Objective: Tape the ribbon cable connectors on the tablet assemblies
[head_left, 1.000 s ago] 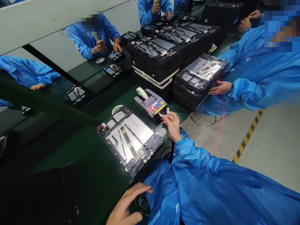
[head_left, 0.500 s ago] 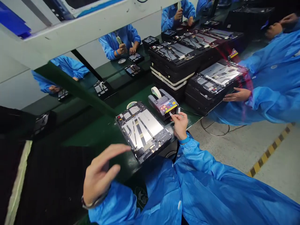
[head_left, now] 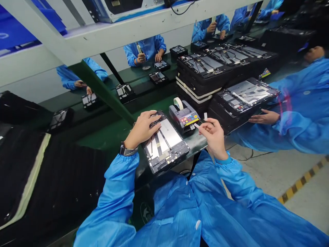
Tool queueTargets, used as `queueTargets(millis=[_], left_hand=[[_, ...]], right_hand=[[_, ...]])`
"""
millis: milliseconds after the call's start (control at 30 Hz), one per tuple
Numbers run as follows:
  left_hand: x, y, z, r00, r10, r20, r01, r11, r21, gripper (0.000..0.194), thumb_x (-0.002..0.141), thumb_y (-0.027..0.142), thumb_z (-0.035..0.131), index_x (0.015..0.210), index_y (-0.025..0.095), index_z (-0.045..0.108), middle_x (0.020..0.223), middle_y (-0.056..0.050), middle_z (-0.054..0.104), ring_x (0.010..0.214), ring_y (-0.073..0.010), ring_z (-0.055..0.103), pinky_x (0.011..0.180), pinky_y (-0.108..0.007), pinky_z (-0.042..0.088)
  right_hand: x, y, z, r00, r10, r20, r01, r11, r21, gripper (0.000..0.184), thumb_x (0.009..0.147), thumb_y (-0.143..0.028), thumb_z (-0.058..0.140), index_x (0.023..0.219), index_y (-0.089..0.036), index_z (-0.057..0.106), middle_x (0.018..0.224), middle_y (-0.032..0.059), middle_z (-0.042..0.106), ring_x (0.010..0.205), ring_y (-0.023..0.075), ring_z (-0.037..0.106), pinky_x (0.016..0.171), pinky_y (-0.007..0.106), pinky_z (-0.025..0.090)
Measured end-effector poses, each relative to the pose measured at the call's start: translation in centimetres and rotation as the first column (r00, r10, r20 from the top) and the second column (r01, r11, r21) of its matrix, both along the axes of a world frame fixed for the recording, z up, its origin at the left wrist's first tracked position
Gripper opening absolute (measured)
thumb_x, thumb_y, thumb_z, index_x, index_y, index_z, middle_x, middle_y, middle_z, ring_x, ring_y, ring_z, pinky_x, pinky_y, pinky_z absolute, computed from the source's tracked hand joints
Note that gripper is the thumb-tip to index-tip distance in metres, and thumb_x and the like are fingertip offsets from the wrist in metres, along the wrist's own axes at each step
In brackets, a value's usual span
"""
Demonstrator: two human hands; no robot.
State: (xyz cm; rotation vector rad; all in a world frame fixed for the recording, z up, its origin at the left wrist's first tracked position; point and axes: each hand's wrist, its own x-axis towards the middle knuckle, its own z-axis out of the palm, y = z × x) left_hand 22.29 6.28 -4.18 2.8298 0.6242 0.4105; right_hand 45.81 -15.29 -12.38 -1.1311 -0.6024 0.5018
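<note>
An opened tablet (head_left: 167, 144) with its back cover off lies on the green bench in front of me. My left hand (head_left: 142, 128) rests on its far left corner, fingers curled over the edge. My right hand (head_left: 213, 135) hovers just right of the tablet, pinching small white tape strips (head_left: 205, 116) between its fingertips. A grey tape dispenser (head_left: 184, 116) with coloured buttons and a tape roll on top stands right behind the tablet, beside my right hand.
Stacks of black trays (head_left: 203, 75) holding more open tablets stand behind the dispenser. A co-worker's hand (head_left: 264, 118) rests at a tray (head_left: 244, 96) on the right. Other people in blue coats work across the conveyor (head_left: 144, 51). Dark mat (head_left: 38, 178) lies at left.
My left hand rose from the bench's near edge and landed on the tablet's far left corner. My right hand drew back from the dispenser with tape strips. The view swung left.
</note>
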Motion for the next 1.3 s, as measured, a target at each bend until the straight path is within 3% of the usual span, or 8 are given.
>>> queueTargets(millis=[167, 300, 567, 767, 1033, 1167, 1300], left_hand=[[0.9, 0.4, 0.3, 0.997, -0.002, -0.081, 0.002, 1.0, -0.005, 0.048, 0.105, 0.044, 0.049, 0.148, 0.026, 0.062, 0.156, -0.013, 0.054, 0.146, -0.0325, 0.046, 0.119, -0.054, 0.039], [1.5, 0.4, 1.0, 0.998, 0.003, -0.068, -0.002, 1.0, 0.013, 0.054, 0.105, 0.043, 0.049, 0.154, 0.022, 0.056, 0.156, -0.015, 0.054, 0.145, -0.0333, 0.046, 0.118, -0.053, 0.039], [3.7, 2.0, 1.1, 0.999, -0.01, -0.037, 0.01, 1.0, 0.007, 0.041, 0.102, 0.033, 0.048, 0.13, 0.022, 0.075, 0.139, -0.011, 0.067, 0.126, -0.0295, 0.058, 0.111, -0.05, 0.045], [3.6, 2.3, 1.3, 0.996, -0.084, -0.036, 0.084, 0.996, 0.018, 0.036, 0.102, 0.036, 0.051, 0.116, 0.024, 0.082, 0.136, -0.01, 0.07, 0.125, -0.0283, 0.059, 0.111, -0.049, 0.046], [1.9, 1.7, 1.1, 0.996, -0.065, -0.062, 0.068, 0.996, 0.056, 0.042, 0.104, 0.037, 0.046, 0.126, 0.025, 0.079, 0.137, -0.01, 0.07, 0.128, -0.0303, 0.059, 0.111, -0.05, 0.047], [2.0, 1.3, 1.2, 0.997, -0.047, -0.068, 0.054, 0.993, 0.109, 0.042, 0.104, 0.034, 0.045, 0.125, 0.022, 0.079, 0.137, -0.011, 0.07, 0.129, -0.0319, 0.059, 0.111, -0.052, 0.046], [1.9, 1.1, 1.3, 0.996, -0.044, -0.082, 0.056, 0.987, 0.152, 0.041, 0.104, 0.032, 0.044, 0.124, 0.022, 0.079, 0.138, -0.012, 0.069, 0.129, -0.032, 0.059, 0.109, -0.052, 0.047]], right_hand=[[2.4, 1.8, 5.6, 0.961, 0.243, 0.133, -0.24, 0.97, -0.038, 0.053, 0.074, -0.033, 0.092, 0.116, -0.025, 0.061, 0.085, -0.002, 0.068, 0.071, 0.0153, 0.064, 0.069, 0.031, 0.056], [3.5, 4.4, 7.6, 0.927, 0.277, 0.252, -0.275, 0.96, -0.047, 0.051, 0.075, -0.033, 0.09, 0.116, -0.026, 0.06, 0.085, -0.0034, 0.067, 0.073, 0.0148, 0.065, 0.071, 0.031, 0.056], [3.5, 7.6, 6.2, 0.912, 0.292, 0.287, -0.286, 0.956, -0.063, 0.045, 0.076, -0.028, 0.084, 0.114, -0.022, 0.059, 0.08, -0.0044, 0.067, 0.07, 0.0135, 0.064, 0.068, 0.029, 0.052], [3.3, 6.6, 4.7, 0.926, 0.262, 0.273, -0.252, 0.965, -0.072, 0.044, 0.075, -0.027, 0.082, 0.112, -0.022, 0.058, 0.076, -0.0053, 0.069, 0.065, 0.0128, 0.062, 0.063, 0.027, 0.049], [3.3, 5.4, 4.0, 0.932, 0.246, 0.266, -0.226, 0.968, -0.104, 0.042, 0.075, -0.028, 0.081, 0.11, -0.022, 0.059, 0.076, -0.0049, 0.068, 0.065, 0.0135, 0.062, 0.063, 0.027, 0.048], [3.0, 7.5, 5.0, 0.895, 0.23, 0.382, -0.204, 0.973, -0.108, 0.038, 0.079, -0.027, 0.077, 0.111, -0.023, 0.056, 0.077, -0.0049, 0.065, 0.067, 0.0143, 0.061, 0.067, 0.029, 0.05], [1.7, 12.0, 5.7, 0.772, 0.241, 0.588, -0.19, 0.971, -0.149, 0.048, 0.081, -0.023, 0.076, 0.123, -0.023, 0.053, 0.092, -0.0023, 0.065, 0.075, 0.0162, 0.063, 0.077, 0.033, 0.054]])
